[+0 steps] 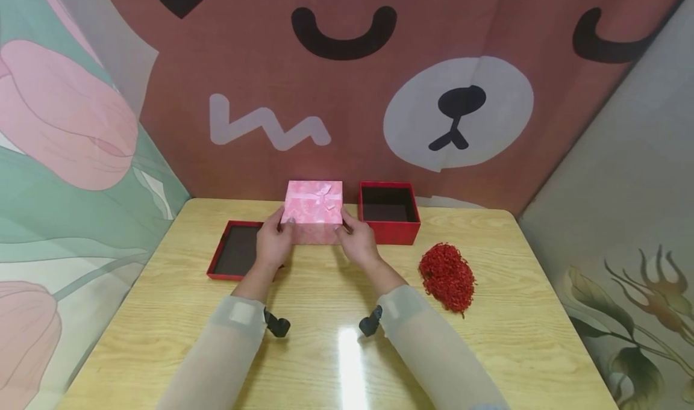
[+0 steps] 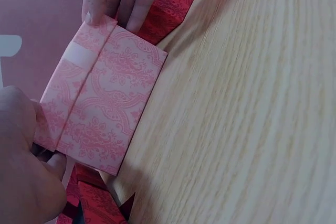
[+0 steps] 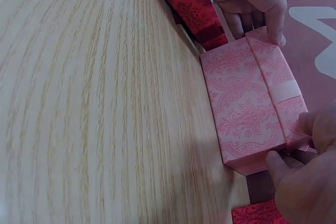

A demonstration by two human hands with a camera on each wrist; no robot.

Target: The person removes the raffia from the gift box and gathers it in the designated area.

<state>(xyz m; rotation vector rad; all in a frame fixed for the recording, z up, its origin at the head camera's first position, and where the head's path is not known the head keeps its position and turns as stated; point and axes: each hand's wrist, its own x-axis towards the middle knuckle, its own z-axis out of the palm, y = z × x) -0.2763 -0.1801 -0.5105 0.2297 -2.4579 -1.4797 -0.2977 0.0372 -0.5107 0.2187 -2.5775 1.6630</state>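
Observation:
A pink patterned gift box (image 1: pixel 314 232) with a ribbon bow on its lid (image 1: pixel 306 208) stands at the table's far edge. My left hand (image 1: pixel 273 239) grips its left side, thumb on the near face near the lid's rim. On the opposite side my right hand (image 1: pixel 358 239) holds the box the same way. Both wrist views show the lid seated on the box, a pale ribbon band (image 2: pixel 82 56) crossing the lid's side. Fingers behind the box are partly hidden.
Right of the pink box stands an open red box (image 1: pixel 396 232) with a dark inside. A red lid (image 1: pixel 235 250) lies upturned at left, partly behind my left hand. Red shredded paper (image 1: pixel 447 277) is heaped at right on the wooden table (image 1: pixel 504 338). A printed cloth (image 1: pixel 260 169) hangs behind.

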